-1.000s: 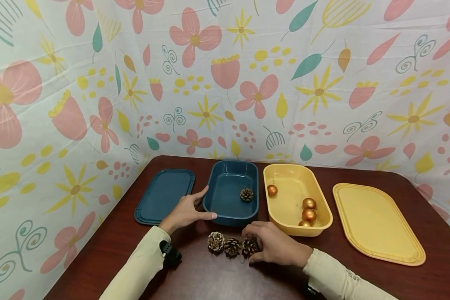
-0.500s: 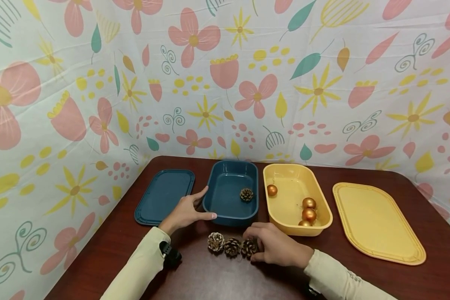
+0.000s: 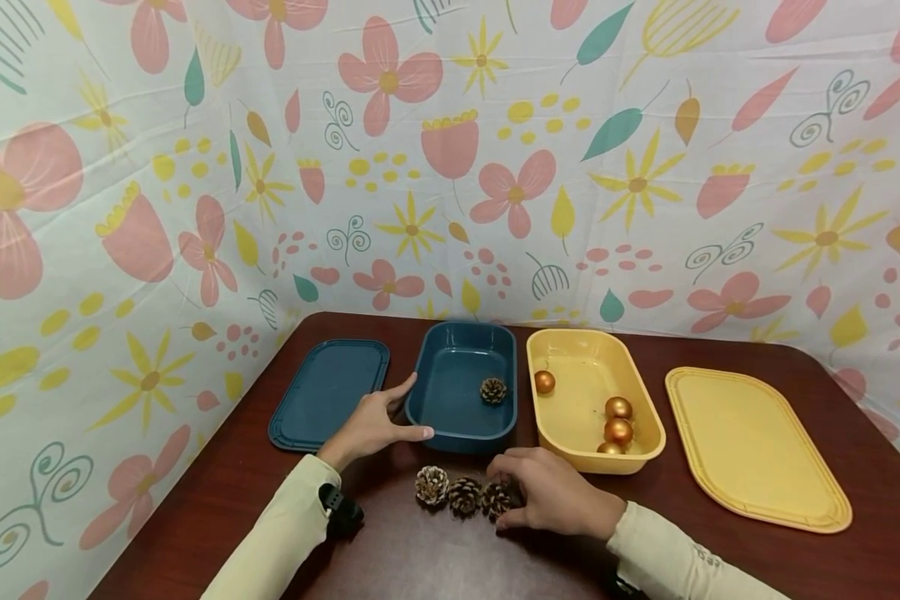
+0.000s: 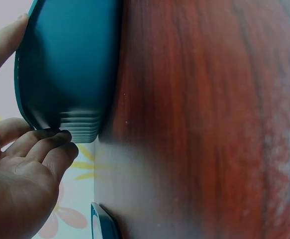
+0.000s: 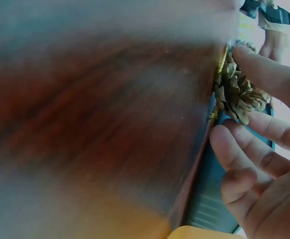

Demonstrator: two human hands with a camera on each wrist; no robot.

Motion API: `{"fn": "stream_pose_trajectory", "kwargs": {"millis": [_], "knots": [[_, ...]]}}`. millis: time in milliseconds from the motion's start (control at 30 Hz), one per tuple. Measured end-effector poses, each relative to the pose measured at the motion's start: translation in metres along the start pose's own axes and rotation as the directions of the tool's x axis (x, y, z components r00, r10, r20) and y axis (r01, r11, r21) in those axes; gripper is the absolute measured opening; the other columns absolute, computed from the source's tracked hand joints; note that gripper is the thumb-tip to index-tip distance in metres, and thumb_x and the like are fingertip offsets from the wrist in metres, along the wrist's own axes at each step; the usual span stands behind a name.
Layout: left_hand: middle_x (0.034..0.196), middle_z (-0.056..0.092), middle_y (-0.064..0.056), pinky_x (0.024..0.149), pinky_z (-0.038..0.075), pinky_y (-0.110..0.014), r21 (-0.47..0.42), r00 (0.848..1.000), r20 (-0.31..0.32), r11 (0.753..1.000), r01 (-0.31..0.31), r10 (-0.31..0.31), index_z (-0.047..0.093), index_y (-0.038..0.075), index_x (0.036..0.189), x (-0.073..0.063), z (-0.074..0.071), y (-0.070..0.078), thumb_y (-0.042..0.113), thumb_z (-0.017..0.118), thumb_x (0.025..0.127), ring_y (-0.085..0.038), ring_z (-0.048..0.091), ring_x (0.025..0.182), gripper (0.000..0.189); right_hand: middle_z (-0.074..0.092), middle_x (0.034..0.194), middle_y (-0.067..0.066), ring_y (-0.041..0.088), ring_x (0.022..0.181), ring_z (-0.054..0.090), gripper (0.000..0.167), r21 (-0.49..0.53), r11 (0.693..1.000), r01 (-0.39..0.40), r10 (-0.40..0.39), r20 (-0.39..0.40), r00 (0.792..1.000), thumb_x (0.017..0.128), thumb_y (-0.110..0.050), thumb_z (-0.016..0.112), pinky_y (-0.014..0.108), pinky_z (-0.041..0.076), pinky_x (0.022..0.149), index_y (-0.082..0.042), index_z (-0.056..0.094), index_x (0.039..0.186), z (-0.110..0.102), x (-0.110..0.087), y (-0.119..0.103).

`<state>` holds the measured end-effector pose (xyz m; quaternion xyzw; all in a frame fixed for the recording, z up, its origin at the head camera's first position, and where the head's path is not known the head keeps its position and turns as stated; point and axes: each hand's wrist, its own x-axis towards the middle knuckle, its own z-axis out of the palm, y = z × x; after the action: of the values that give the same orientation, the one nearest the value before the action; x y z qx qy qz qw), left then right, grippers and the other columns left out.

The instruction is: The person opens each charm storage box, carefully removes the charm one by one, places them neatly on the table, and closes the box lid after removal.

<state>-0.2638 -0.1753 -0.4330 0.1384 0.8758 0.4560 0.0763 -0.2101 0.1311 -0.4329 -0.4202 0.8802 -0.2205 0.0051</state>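
Observation:
My left hand (image 3: 371, 425) grips the near left corner of the blue plastic bin (image 3: 461, 433), thumb along the front and fingers along the side. In the left wrist view, the fingers (image 4: 55, 149) bend against the bin's ribbed wall (image 4: 70, 59). Three pine cones sit in a row on the table before the bin: a pale-tipped one (image 3: 432, 485), a middle one (image 3: 464, 497) and a right one (image 3: 495, 500). My right hand (image 3: 555, 496) holds the right pine cone (image 5: 241, 92) between thumb and fingers, low at the tabletop. Another pine cone (image 3: 492, 390) lies inside the bin.
A yellow bin (image 3: 577, 400) with several copper-coloured balls (image 3: 618, 431) stands right of the blue one. The blue lid (image 3: 330, 396) lies at the left, the yellow lid (image 3: 757, 446) at the right. Flower-printed cloth (image 3: 495, 167) hangs behind the table (image 3: 420, 567).
Very little differs: the right hand's fingers shift slightly around the right pine cone, which turns a little in place. The left hand stays on the bin.

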Motion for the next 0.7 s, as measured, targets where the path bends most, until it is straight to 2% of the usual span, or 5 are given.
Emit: {"fn": "stream_pose_trajectory", "kwargs": {"millis": [400, 567, 700], "knots": [[0.167, 0.025, -0.007, 0.113, 0.044, -0.053, -0.006, 1.000, -0.001, 1.000, 0.000, 0.000, 0.027, 0.023, 0.160, -0.001, 0.000, 0.001, 0.046, 0.084, 0.080, -0.034, 0.038, 0.148, 0.101, 0.068, 0.097, -0.008, 0.001, 0.083, 0.061, 0.055, -0.080, 0.997, 0.014, -0.013, 0.006, 1.000, 0.068, -0.046, 0.091, 0.021, 0.053, 0.071, -0.019, 0.069, 0.111, -0.007, 0.001, -0.002], [0.167, 0.025, -0.007, 0.113, 0.044, -0.053, -0.008, 1.000, 0.000, 1.000, -0.003, 0.003, 0.027, 0.022, 0.160, 0.000, 0.000, 0.000, 0.046, 0.084, 0.080, -0.034, 0.038, 0.149, 0.101, 0.069, 0.100, -0.005, 0.003, 0.082, 0.061, 0.056, -0.106, 0.994, -0.006, 0.007, 0.015, 1.000, 0.070, -0.045, 0.090, 0.023, 0.052, 0.069, -0.017, 0.069, 0.113, -0.015, 0.002, -0.005], [0.167, 0.025, -0.007, 0.113, 0.043, -0.053, -0.005, 1.000, 0.001, 1.000, -0.002, 0.002, 0.027, 0.023, 0.160, -0.001, -0.001, 0.001, 0.045, 0.084, 0.080, -0.033, 0.038, 0.149, 0.101, 0.070, 0.103, -0.003, 0.004, 0.079, 0.059, 0.056, -0.117, 0.992, -0.039, 0.043, 0.030, 0.999, 0.074, -0.050, 0.086, 0.024, 0.051, 0.067, -0.016, 0.069, 0.115, -0.021, 0.004, -0.009]]}}
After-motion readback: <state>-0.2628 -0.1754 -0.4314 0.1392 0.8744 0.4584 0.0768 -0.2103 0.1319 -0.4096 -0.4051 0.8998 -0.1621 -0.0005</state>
